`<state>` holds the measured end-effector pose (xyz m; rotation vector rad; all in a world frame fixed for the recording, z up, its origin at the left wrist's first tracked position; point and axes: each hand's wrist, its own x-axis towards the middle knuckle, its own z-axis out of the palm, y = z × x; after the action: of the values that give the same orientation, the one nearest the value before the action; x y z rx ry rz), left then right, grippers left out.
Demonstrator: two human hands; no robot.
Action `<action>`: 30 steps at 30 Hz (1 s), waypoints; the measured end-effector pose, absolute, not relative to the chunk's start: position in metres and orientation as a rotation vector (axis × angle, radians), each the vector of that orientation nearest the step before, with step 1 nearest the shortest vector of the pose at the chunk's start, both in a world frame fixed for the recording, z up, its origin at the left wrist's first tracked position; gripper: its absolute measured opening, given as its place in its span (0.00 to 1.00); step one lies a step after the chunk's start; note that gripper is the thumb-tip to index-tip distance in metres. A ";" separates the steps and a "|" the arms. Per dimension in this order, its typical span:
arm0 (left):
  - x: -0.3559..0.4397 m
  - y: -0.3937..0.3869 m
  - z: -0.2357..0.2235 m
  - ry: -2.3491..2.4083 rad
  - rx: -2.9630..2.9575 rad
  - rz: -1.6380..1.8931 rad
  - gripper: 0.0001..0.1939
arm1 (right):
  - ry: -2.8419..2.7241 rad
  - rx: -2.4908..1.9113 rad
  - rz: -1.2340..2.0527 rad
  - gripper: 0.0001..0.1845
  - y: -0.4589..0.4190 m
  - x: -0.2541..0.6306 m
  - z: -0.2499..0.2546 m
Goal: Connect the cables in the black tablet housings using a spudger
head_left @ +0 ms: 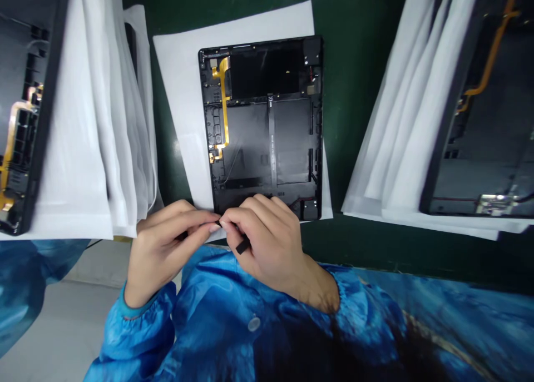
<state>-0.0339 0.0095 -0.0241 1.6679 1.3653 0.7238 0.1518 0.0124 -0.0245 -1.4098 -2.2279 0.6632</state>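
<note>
An opened black tablet housing (246, 129) lies face up in front of me, its inside showing a yellow flex cable (226, 115) and a dark flat ribbon (272, 143). At its near left corner my left hand (162, 240) is closed in a thumb-and-finger pinch. The fingertips of my right hand (271, 243) meet it there, over the near edge of the housing. A tiny dark piece (218, 223) shows between the two pinches. From my right hand's grip sticks out the blunt end of a black strip (242, 245); the rest of it is hidden by the fingers.
A white foam sheet (177, 87) lies under the housing on the green table (354, 93). Layered white sleeves (92, 120) with another housing (45, 120) on top stand at left. A similar stack (400, 137) with a housing (471, 148) is at right.
</note>
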 end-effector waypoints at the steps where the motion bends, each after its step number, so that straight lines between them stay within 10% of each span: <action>1: -0.034 0.009 -0.024 1.370 1.668 0.726 0.05 | -2.228 -1.405 0.657 0.08 0.012 0.152 -0.025; 30: -0.040 0.007 -0.029 1.443 1.546 0.775 0.02 | -2.292 -1.499 0.783 0.10 0.019 0.147 -0.014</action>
<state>-0.0400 0.0065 -0.0290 1.5461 1.4432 0.7754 0.1465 0.0190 -0.0140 -1.4994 -2.2920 0.7829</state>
